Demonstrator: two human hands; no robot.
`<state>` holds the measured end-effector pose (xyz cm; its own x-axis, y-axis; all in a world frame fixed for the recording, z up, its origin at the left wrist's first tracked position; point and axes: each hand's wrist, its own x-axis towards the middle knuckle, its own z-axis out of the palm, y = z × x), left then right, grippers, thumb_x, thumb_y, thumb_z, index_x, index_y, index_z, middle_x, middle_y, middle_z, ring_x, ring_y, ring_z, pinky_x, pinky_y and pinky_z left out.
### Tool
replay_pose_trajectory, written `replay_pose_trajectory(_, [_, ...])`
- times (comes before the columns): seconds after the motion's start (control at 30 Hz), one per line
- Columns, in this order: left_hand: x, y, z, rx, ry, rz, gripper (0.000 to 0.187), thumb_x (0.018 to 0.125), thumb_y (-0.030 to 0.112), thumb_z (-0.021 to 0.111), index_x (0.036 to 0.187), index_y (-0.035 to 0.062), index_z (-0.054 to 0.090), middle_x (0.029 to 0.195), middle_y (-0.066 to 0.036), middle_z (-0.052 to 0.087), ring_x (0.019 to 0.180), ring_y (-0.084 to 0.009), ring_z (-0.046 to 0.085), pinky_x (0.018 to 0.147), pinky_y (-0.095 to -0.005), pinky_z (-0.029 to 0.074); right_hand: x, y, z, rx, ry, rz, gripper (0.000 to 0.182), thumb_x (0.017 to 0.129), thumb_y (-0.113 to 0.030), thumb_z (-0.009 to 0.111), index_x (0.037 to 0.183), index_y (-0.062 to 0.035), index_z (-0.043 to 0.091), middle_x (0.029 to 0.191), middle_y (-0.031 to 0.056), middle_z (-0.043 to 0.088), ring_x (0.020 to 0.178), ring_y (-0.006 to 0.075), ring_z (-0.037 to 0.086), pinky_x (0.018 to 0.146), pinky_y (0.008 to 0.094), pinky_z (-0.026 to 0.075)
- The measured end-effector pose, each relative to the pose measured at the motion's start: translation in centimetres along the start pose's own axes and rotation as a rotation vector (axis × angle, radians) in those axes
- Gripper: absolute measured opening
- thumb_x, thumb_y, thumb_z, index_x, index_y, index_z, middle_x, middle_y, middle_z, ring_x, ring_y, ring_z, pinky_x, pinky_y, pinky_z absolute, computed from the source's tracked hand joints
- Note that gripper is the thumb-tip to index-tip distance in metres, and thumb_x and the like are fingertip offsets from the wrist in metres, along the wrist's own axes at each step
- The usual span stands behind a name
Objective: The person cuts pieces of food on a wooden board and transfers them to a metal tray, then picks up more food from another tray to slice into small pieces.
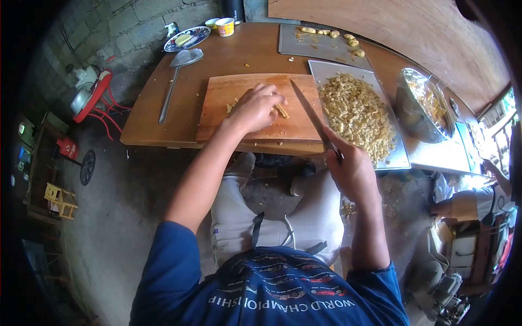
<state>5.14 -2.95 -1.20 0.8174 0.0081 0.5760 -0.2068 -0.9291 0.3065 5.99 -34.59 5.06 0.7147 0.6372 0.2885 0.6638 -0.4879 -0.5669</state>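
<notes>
Nearest us, our right hand is closed around the handle of the knife, its blade angling away over the right edge of the cutting board. Ahead and to the left, our left hand bends its fingers low over the board, touching or just above a few food strips; we cannot tell whether they pinch them. A stretch of board wood lies between that hand and the blade, and more reaches to the board's left edge.

Right of the knife grip, a tray of chopped pieces crowds the board's edge, with a metal bowl beyond its right side. Left of the left hand, past the board, a turner lies on the table. Farthest are a plate, a cup and another tray.
</notes>
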Motion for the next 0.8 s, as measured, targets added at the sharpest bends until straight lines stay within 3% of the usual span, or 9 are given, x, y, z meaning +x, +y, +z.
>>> replay_pose_trajectory(0.07, [1.1,-1.3,2.1,0.012,-0.242,0.108,0.014,0.088,0.009,0.075,0.101,0.0072,0.072,0.108,-0.011,0.075,0.118,-0.0319,0.067,0.099,-0.0451,0.054,-0.9,0.8,-0.6,0.014,0.019,0.011,0.055,0.095,-0.006,0.064,0.149,-0.0096,0.067,0.092,0.0251,0.076,0.082,0.0415,0.077,0.082,0.0518,0.061])
replay_pose_trajectory(0.1, [1.7,-1.2,2.3,0.011,-0.244,0.117,0.014,0.088,0.009,0.075,0.101,0.0072,0.072,0.108,-0.011,0.075,0.118,-0.0319,0.067,0.099,-0.0451,0.054,-1.4,1.3,-0.6,0.018,0.019,0.003,0.055,0.095,-0.006,0.064,0.15,-0.0089,0.066,0.093,0.0257,0.076,0.084,0.0422,0.077,0.083,0.0519,0.061])
replay_pose_trajectory(0.17, [2.6,-1.0,2.7,0.065,-0.337,-0.003,0.014,0.087,0.013,0.078,0.098,0.0065,0.072,0.101,-0.012,0.076,0.109,-0.0324,0.071,0.095,-0.0456,0.056,-1.8,1.6,-1.1,0.025,0.026,0.008,0.055,0.095,-0.007,0.064,0.15,-0.0082,0.066,0.093,0.0263,0.076,0.085,0.0428,0.077,0.083,0.052,0.061])
replay_pose_trajectory(0.23, [2.7,0.5,2.5,0.046,-0.349,-0.072,0.016,0.086,0.014,0.078,0.098,0.0062,0.072,0.097,-0.013,0.076,0.103,-0.0333,0.072,0.092,-0.0458,0.057,-1.7,0.6,-1.9,-0.01,-0.158,0.165,0.054,0.095,-0.007,0.064,0.148,-0.0079,0.067,0.094,0.0273,0.076,0.088,0.0433,0.076,0.084,0.0526,0.06])
replay_pose_trajectory(0.3, [1.9,1.6,2.7,0.028,-0.361,-0.15,0.017,0.085,0.014,0.079,0.099,0.0058,0.072,0.092,-0.013,0.076,0.097,-0.0342,0.073,0.09,-0.0461,0.058,-1.7,1.1,-1.4,-0.024,-0.162,0.136,0.054,0.095,-0.008,0.065,0.148,-0.0091,0.067,0.093,0.0273,0.076,0.089,0.0434,0.076,0.084,0.0533,0.061])
replay_pose_trajectory(0.37, [1.2,1.8,2.8,-0.027,-0.196,-0.122,0.014,0.086,0.012,0.078,0.096,0.0045,0.073,0.085,-0.013,0.075,0.087,-0.0356,0.073,0.086,-0.0472,0.058,-1.3,1.1,-0.8,-0.053,-0.189,0.094,0.054,0.096,-0.01,0.064,0.15,-0.0105,0.066,0.091,0.0267,0.076,0.088,0.0434,0.076,0.084,0.054,0.061])
replay_pose_trajectory(0.53, [-0.2,1.4,3.4,-0.018,-0.113,-0.112,0.009,0.088,0.009,0.076,0.094,0.0029,0.075,0.09,-0.014,0.076,0.091,-0.0358,0.073,0.086,-0.0467,0.058,-0.6,0.9,0.1,-0.189,-0.291,0.102,0.055,0.097,-0.012,0.062,0.151,-0.0113,0.064,0.088,0.0255,0.075,0.087,0.0429,0.077,0.082,0.0547,0.062])
replay_pose_trajectory(0.8, [-1.1,1.5,3.5,-0.059,-0.045,-0.115,0.007,0.089,0.007,0.074,0.095,0.0046,0.078,0.095,-0.014,0.075,0.096,-0.036,0.071,0.09,-0.0478,0.056,1.9,3.4,6.4,-0.221,-0.172,-0.014,0.053,0.099,-0.015,0.06,0.152,-0.0107,0.062,0.092,0.023,0.077,0.083,0.0421,0.077,0.079,0.0544,0.062])
